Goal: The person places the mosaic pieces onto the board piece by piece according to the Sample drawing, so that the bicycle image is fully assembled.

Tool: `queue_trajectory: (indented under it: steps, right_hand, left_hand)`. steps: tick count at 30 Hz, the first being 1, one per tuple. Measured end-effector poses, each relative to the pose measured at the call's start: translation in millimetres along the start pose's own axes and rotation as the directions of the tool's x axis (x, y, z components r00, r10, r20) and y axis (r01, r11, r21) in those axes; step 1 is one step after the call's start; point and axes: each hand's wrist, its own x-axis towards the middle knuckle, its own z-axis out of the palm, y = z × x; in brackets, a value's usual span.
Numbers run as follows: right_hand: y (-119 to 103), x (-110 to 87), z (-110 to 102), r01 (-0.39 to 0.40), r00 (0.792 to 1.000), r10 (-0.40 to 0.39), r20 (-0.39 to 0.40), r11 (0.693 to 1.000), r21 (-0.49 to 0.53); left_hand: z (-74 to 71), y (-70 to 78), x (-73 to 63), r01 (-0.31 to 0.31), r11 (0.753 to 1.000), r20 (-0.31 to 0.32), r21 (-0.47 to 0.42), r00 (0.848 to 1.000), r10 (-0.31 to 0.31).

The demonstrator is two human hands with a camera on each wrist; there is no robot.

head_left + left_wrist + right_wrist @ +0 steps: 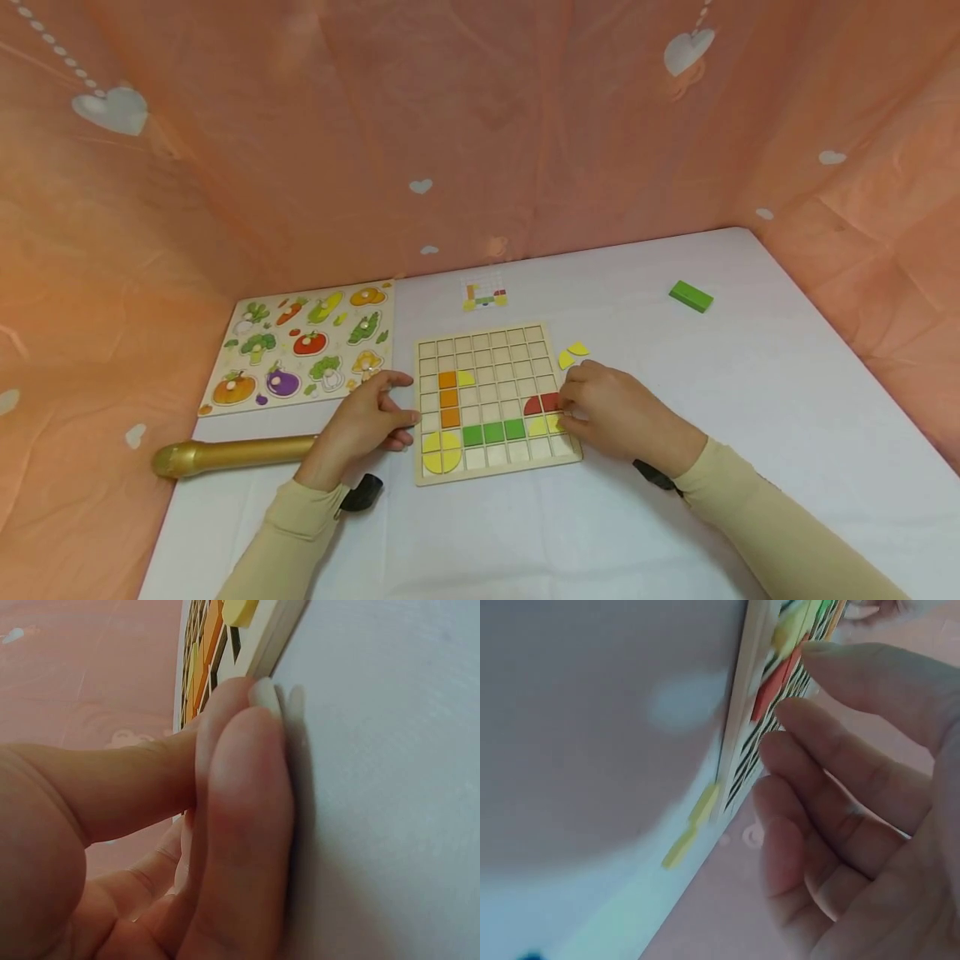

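A wooden grid board (495, 473) lies between my hands. Orange squares (447, 398), green squares (493, 432) and a yellow disc of quarter pieces (441, 452) fill some cells. My left hand (367, 417) is at the board's left edge, its thumb tip right at the rim and its fingers loosely bent. Over the right edge hovers my right hand (611, 408); its thumb and fingers are apart in the right wrist view. Beneath its fingertips are red pieces (769, 696) and yellow pieces (537, 427). Two loose yellow quarters (577, 349) lie just beyond it.
A vegetable puzzle board (303, 342) lies at the back left, with a gold-coloured rod (240, 452) in front of it. Behind the grid board is a small pattern card (485, 292). A green block (691, 296) stands at the back right. Pink curtains (480, 125) enclose the table.
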Motion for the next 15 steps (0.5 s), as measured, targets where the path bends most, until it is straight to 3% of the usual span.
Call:
queue_trajectory:
  steps: [6, 15]
  right_hand:
    - [24.6, 5.8, -8.0, -0.039, 0.999, 0.038, -0.038, 0.999, -0.026]
    - [55.1, 24.2, -16.8, -0.096, 0.995, 0.096, -0.021, 0.995, -0.019]
  left_hand:
    - [0.1, -0.5, 0.1, 0.002, 1.000, 0.000, 0.002, 1.000, -0.002]
    - [0.3, 0.2, -0.1, -0.007, 1.000, 0.003, -0.006, 1.000, 0.007]
